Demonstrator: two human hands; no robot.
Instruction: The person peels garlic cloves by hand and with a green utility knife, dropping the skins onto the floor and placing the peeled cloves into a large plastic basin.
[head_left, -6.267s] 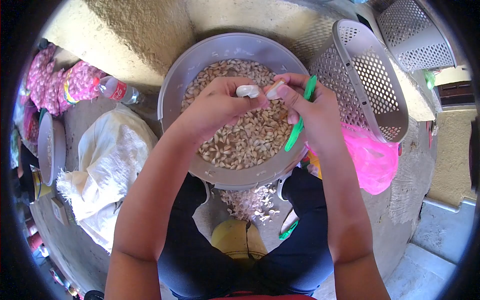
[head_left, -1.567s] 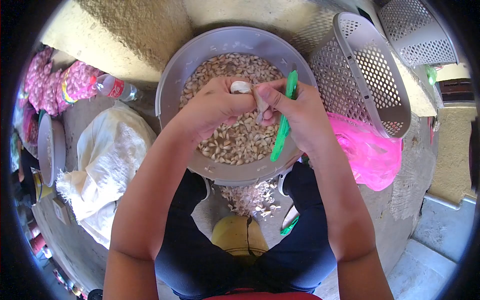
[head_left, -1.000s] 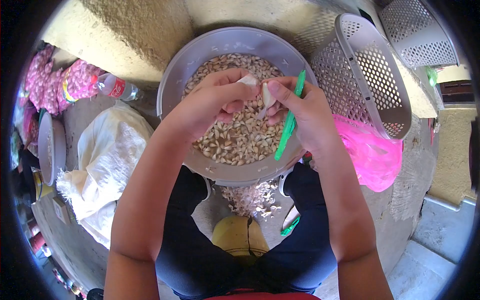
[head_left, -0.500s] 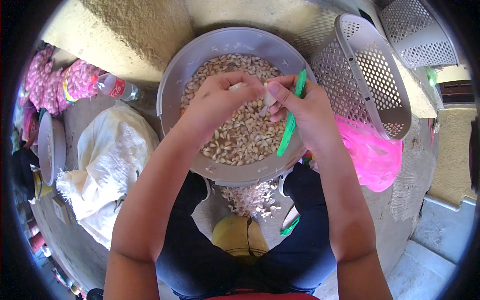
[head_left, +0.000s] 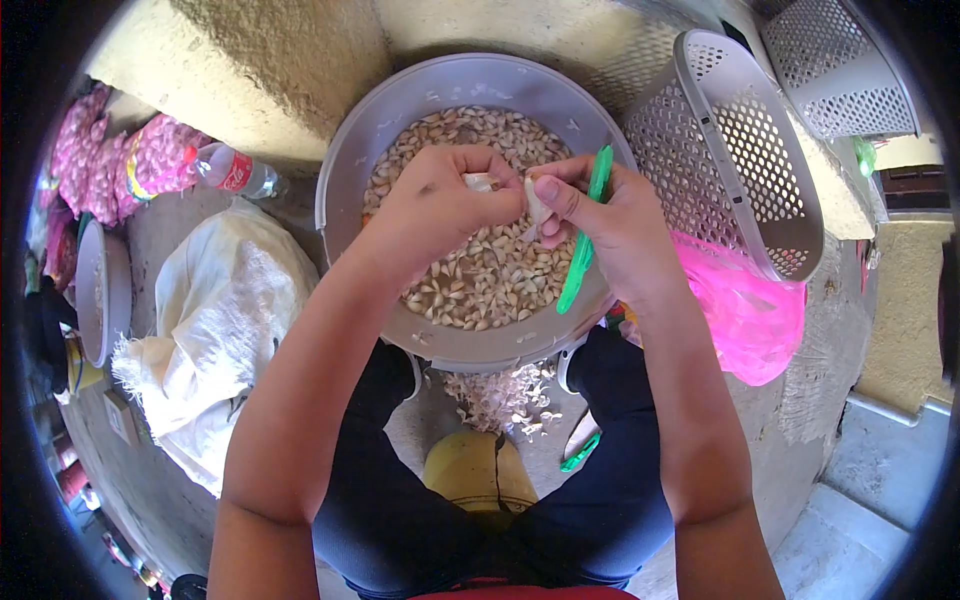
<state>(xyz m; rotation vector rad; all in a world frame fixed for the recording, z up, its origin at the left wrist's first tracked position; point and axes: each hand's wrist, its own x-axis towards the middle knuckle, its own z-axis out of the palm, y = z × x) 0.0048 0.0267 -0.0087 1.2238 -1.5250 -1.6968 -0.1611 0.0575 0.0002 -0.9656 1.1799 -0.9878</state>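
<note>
Over a large grey basin (head_left: 345, 130) full of garlic cloves (head_left: 490, 275) in water, my two hands meet at the fingertips. My left hand (head_left: 440, 205) is closed, with a pale garlic clove (head_left: 481, 182) showing in its curled fingers. My right hand (head_left: 610, 215) pinches another garlic clove (head_left: 538, 205), its papery skin hanging loose. That hand also keeps a slim green cutter knife (head_left: 580, 260) between its fingers, slanting down across the palm; no blade can be made out.
Garlic peelings (head_left: 505, 395) lie on the floor between my feet, near a yellow container (head_left: 480, 470) and a green-handled tool (head_left: 580, 453). A white sack (head_left: 215, 300) and a cola bottle (head_left: 235, 172) are left; a perforated grey basket (head_left: 670, 130) and pink bag (head_left: 745, 310) are right.
My left hand has turned slightly, so the pale clove in its fingers shows more. The clove pinched in my right hand has tilted a little. The cutter knife is still held.
</note>
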